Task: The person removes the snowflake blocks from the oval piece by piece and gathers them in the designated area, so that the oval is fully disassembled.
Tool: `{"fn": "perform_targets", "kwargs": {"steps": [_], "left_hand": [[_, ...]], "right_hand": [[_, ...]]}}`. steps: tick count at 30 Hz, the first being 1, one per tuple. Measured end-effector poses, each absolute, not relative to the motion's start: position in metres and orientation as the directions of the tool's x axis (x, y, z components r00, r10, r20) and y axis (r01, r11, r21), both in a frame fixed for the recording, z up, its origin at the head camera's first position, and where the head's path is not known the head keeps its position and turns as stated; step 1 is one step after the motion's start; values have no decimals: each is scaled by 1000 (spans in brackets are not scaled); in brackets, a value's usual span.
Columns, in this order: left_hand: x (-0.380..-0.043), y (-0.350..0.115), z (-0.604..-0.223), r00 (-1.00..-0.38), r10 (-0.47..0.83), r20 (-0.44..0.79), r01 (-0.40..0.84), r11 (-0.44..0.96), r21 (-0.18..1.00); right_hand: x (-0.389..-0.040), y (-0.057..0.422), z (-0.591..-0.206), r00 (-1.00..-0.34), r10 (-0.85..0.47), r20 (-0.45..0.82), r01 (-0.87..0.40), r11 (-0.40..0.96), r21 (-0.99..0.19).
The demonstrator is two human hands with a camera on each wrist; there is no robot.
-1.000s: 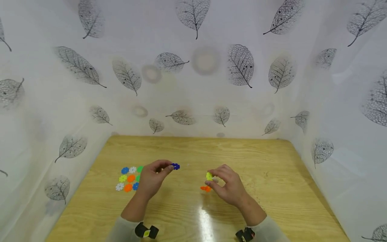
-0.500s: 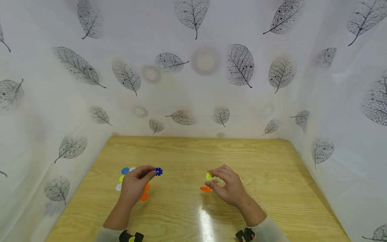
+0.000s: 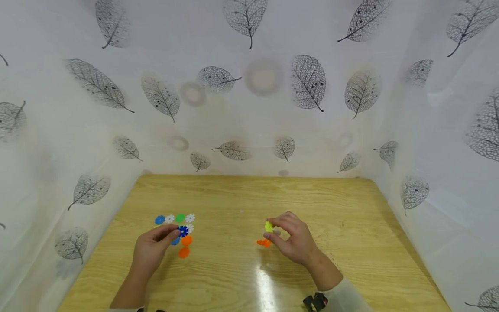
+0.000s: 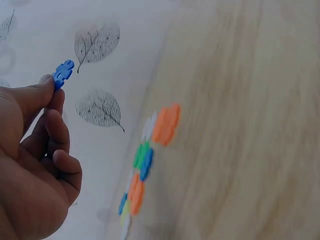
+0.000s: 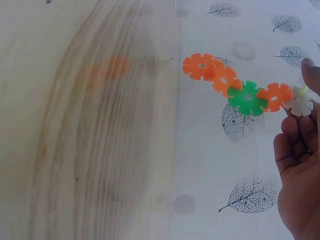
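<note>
Above the loose discs, my left hand [image 3: 152, 247] pinches a dark blue notched snowflake disc [image 3: 183, 231] between thumb and index finger. In the left wrist view that disc [image 4: 62, 74] is tilted, nearly edge-on. My right hand [image 3: 294, 238] grips one end of a chain of interlocked snowflake discs by a yellow disc [image 3: 269, 226]. The right wrist view shows the chain running out from the fingers: a white disc [image 5: 300, 102], an orange one [image 5: 276, 98], a green disc [image 5: 247, 98], then two more orange discs [image 5: 201, 66].
Loose snowflake discs lie flat in rows on the wooden table [image 3: 226, 277], among them a green disc [image 3: 179, 217], a white disc [image 3: 190, 218] and an orange disc [image 3: 184, 252]. My left hand hides several. Leaf-printed sheeting [image 3: 265, 125] encloses the table's back and sides.
My left hand has moved left and slightly toward me, carrying the dark blue disc from mid-table to over the loose discs. My right hand has stayed put with its chain.
</note>
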State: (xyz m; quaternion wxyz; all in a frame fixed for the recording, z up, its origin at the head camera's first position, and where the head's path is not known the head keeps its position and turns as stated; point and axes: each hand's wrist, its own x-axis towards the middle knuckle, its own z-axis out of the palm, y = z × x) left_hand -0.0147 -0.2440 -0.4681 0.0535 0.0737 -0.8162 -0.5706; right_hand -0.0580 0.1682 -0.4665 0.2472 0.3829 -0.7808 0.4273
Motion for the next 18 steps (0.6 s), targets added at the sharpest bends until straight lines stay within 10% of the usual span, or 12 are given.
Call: {"fn": "perform_targets", "kwargs": {"steps": [18], "left_hand": [[-1,-276,-495,-971,-193,-141,-233,627,743]], "right_hand": [[-58,169,-466,-580,-392,714,-812,349,-469]]}}
